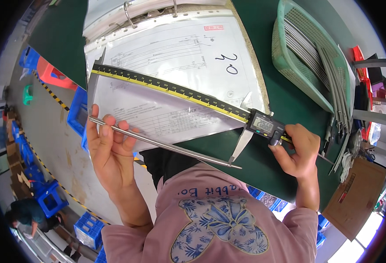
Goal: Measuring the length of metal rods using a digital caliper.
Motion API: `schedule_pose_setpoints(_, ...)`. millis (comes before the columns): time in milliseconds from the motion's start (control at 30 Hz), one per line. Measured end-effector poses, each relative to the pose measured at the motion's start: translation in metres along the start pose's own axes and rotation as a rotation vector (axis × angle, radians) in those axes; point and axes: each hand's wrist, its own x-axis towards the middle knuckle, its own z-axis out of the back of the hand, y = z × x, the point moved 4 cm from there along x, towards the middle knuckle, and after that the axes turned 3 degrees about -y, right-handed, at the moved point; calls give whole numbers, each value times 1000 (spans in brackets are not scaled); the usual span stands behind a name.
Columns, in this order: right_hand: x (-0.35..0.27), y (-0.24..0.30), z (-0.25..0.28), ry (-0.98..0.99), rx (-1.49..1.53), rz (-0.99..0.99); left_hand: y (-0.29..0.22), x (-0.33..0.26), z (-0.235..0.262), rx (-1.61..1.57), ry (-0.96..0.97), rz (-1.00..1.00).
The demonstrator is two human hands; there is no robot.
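Observation:
My left hand (pixel 112 153) has its fingers closed around the left end of a thin metal rod (pixel 171 146). The rod slants down to the right in front of my body, and its narrower tip reaches the sliding jaw of a digital caliper (pixel 171 87). My right hand (pixel 300 151) grips that caliper at its display end, thumb by the slider. The long black-and-yellow scale spans to the left, its jaws set far apart. Whether both jaws touch the rod, I cannot tell. Below the caliper lies an open ring binder with a drawing sheet (pixel 228 39) in a clear sleeve.
A light green plastic basket (pixel 285 70) with several metal rods (pixel 304 41) stands at the right on the dark green table (pixel 263 171). A cardboard box (pixel 355 197) is at the lower right. Blue crates and stools line the floor at left, where another person (pixel 31 215) bends.

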Motion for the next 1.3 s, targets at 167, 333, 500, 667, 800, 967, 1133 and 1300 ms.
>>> schedule_pose_setpoints(167,0,-1,-3,10,-17,27,-1,1,6,39,-15,13)
schedule_pose_setpoints(333,-4,-2,-3,-53,-21,35,-2,2,7,53,-2,16)
schedule_pose_setpoints(500,-1,2,0,-36,32,10,0,2,8,41,-11,26)
schedule_pose_setpoints(667,-1,2,0,-40,19,-6,1,3,9,27,4,34)
schedule_pose_setpoints(800,-1,1,-1,-33,18,-11,1,3,10,7,8,41)
schedule_pose_setpoints(967,-3,1,-1,-38,15,-19,1,3,11,8,20,38)
schedule_pose_setpoints(1133,-3,1,-1,-40,18,-15,1,3,12,1,25,43)
schedule_pose_setpoints(1300,-4,1,-3,-45,17,-12,2,3,14,9,30,49)
